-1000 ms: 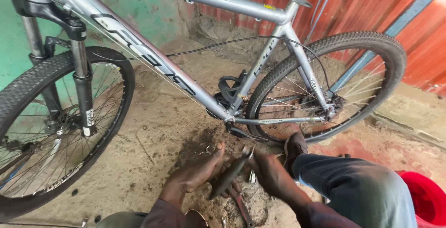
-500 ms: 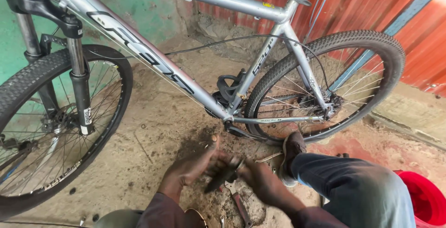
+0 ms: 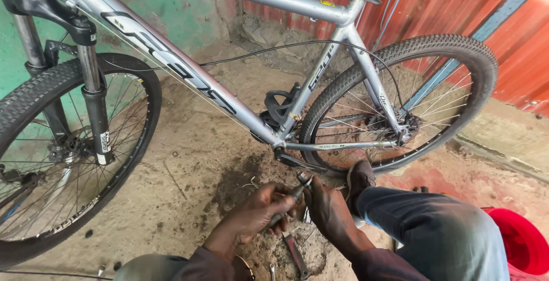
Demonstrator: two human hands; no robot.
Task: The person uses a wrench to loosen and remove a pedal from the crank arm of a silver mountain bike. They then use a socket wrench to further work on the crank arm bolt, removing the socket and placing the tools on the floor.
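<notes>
A: From the head camera, what are the hands doing?

B: The left hand (image 3: 258,215) is curling its fingers (image 3: 273,200) tightly around the shaft of a slim metal tool (image 3: 293,196), probably a wrench or driver; I cannot tell which. The right hand (image 3: 326,209) is resting just beside it, its fingers bent narrow around the tool's upper end, touching it.

A: Which way is the tool pointing?

B: Its long axis is running diagonally, from lower left inside the left fist up to the right. The shiny tip is sticking out above the fingers and pointing toward the crank arm (image 3: 297,161) at the bottom of the silver bicycle frame (image 3: 171,58). The tip is sitting near the crank; whether it is touching is unclear.

A: And around them?

B: The bicycle is standing upright on dirt ground (image 3: 189,161), front wheel (image 3: 63,161) at left, rear wheel (image 3: 400,103) at right. A spanner (image 3: 296,257) is lying on the ground below the hands. The person's shoe (image 3: 360,179) is planted beside the rear wheel, and a red bucket (image 3: 517,244) is sitting at the far right.
</notes>
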